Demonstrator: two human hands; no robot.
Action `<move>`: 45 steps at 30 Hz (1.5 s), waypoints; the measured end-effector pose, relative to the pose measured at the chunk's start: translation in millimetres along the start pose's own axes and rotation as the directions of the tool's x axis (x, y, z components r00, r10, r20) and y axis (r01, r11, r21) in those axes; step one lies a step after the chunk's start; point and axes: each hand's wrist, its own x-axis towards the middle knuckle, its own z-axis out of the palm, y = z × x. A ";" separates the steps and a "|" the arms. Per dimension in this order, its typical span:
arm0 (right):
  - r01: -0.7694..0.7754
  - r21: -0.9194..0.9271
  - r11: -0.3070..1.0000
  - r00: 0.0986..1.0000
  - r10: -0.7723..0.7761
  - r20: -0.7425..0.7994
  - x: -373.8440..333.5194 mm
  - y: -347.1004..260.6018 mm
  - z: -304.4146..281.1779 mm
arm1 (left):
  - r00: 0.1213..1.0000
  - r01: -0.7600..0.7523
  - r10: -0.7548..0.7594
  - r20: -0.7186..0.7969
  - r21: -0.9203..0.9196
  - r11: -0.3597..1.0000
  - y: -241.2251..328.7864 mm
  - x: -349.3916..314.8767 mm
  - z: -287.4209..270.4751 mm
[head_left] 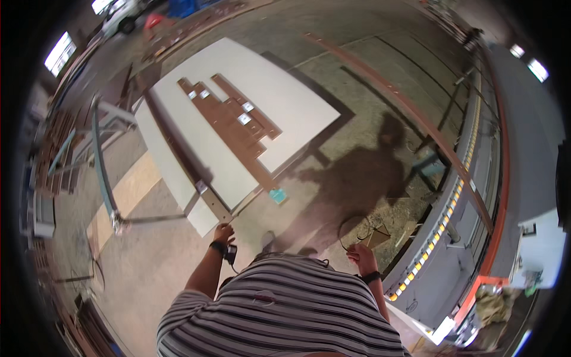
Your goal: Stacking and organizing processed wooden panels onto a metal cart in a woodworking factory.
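Note:
My left hand [222,232] is closed at the near end of a long brown board [189,169], which runs away from me along the left part of a large white panel [309,110]. A small white label is stuck near the board's end. Several flat brown strips and pieces [223,128] lie grouped on the white panel, with white labels on some. My right hand [360,257] hangs low at my right side, fingers curled; whether anything is in them cannot be made out. A dark wristband sits on each wrist.
A teal-green piece [277,196] lies at the panel's near corner. On the left stands a blue-grey metal frame [98,154]. To the right, a long machine with a row of yellow pads [437,235] carries another long brown strip [410,107]. Scraps [392,223] litter the floor beside it.

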 end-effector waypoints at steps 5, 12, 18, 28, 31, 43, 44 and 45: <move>0.076 0.079 0.994 0.997 -0.077 0.002 13.2 -1.2 -15.3 | 0.994 0.051 -0.053 0.100 0.018 0.999 -7.4 9.9 -7.3; 0.175 0.169 0.970 0.980 -0.156 -0.119 46.2 -26.6 -48.8 | 0.992 0.001 -0.014 0.124 0.101 0.995 21.7 -22.4 10.3; 0.475 0.463 0.748 0.879 -0.424 -0.217 73.5 -105.6 -100.5 | 0.976 -0.102 0.065 0.206 0.178 0.979 38.8 -41.6 29.1; 0.511 0.605 0.611 0.787 -0.616 -0.043 125.5 -183.5 -211.2 | 0.922 -0.274 0.179 0.345 0.249 0.929 18.5 -31.7 41.5; 0.703 0.493 0.513 0.710 -0.456 -0.537 161.7 -158.3 -225.5 | 0.875 -0.422 0.290 0.387 0.318 0.849 18.3 -24.4 53.0; 0.390 0.666 0.636 0.911 -0.373 -0.177 42.2 -27.3 -59.8 | 0.676 -0.109 0.253 0.692 -0.246 0.963 132.4 -102.5 206.0; 0.392 0.674 0.626 0.902 -0.406 -0.148 22.4 -26.3 -20.7 | 0.732 -0.057 0.273 0.624 -0.343 0.938 135.7 -104.4 220.5; 0.403 0.681 0.611 0.887 -0.444 -0.126 -6.8 -34.3 25.9 | 0.779 -0.010 0.280 0.560 -0.436 0.900 140.5 -105.8 230.9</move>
